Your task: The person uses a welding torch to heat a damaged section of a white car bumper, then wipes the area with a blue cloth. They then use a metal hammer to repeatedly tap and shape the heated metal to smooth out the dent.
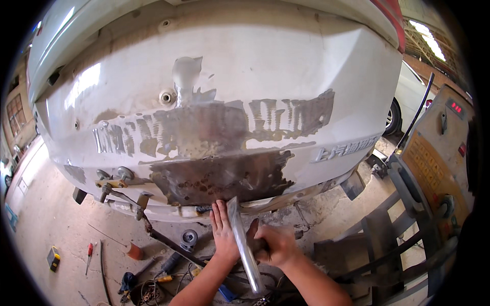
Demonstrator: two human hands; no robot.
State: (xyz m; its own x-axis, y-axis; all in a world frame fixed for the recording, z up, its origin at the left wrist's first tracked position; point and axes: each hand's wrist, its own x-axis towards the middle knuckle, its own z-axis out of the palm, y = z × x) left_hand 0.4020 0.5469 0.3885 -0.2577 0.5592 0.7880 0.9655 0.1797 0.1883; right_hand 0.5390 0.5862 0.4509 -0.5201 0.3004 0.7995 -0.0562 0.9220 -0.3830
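Note:
A white car tailgate (286,61) fills the upper middle, with paint ground off to bare grey and brown metal (219,176) along its lower part. My left hand (224,234) lies with straight fingers against the panel's lower edge, holding nothing that I can see. Just right of it, my right hand (280,245) is closed round the handle of what looks like a body hammer (244,250). Its long, shiny metal head stands lengthwise beside my left hand, the upper end close to the panel edge. The handle is mostly hidden by my fist.
A clamp-like metal fitting with a cable (120,183) hangs at the tailgate's left. An angle grinder (178,250), a screwdriver (89,255), a yellow-black tape measure (53,257) and cables lie on the floor. A machine with a control panel (429,158) stands at right.

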